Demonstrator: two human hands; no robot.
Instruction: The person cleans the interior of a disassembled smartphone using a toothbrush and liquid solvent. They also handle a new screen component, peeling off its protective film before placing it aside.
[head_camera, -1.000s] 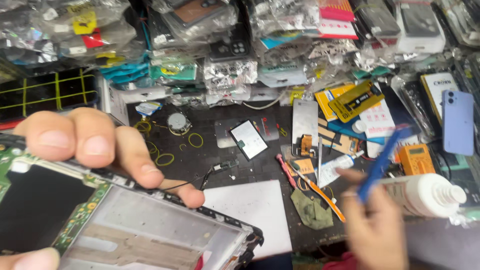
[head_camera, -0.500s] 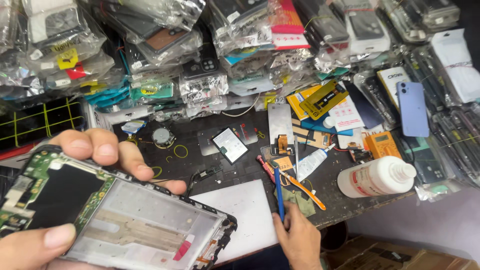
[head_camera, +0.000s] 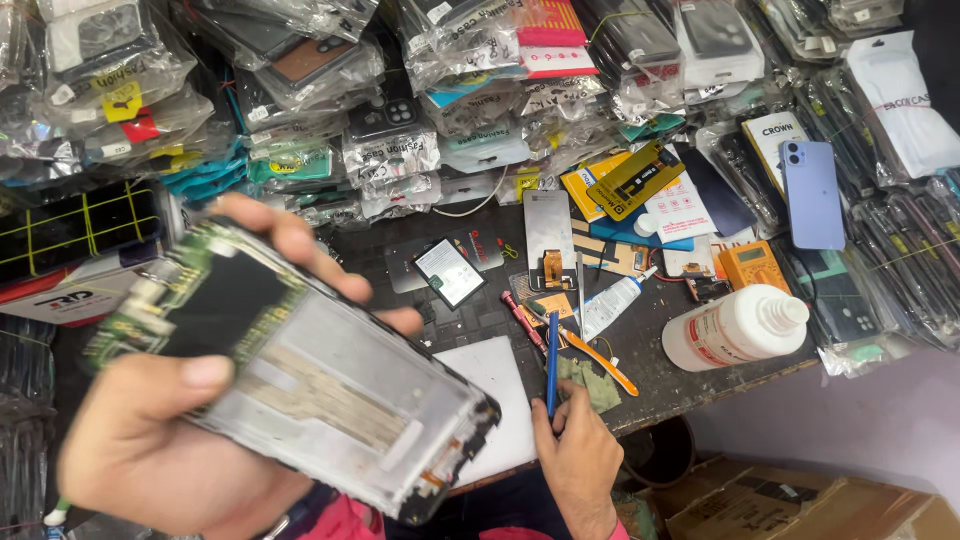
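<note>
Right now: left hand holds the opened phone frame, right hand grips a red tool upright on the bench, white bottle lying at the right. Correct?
Not quite. In the head view the tool in the right hand is blue, not red. The rest stands: the left hand holds the opened phone frame, and the white bottle lies on its side at the right.

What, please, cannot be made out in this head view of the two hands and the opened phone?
- Opened phone: blurred by motion, board details unreadable.
- Left hand: palm hidden behind the phone.
- Right hand: wrist cut off by the bottom edge.
- Blue tool: tip too small to identify.
</note>
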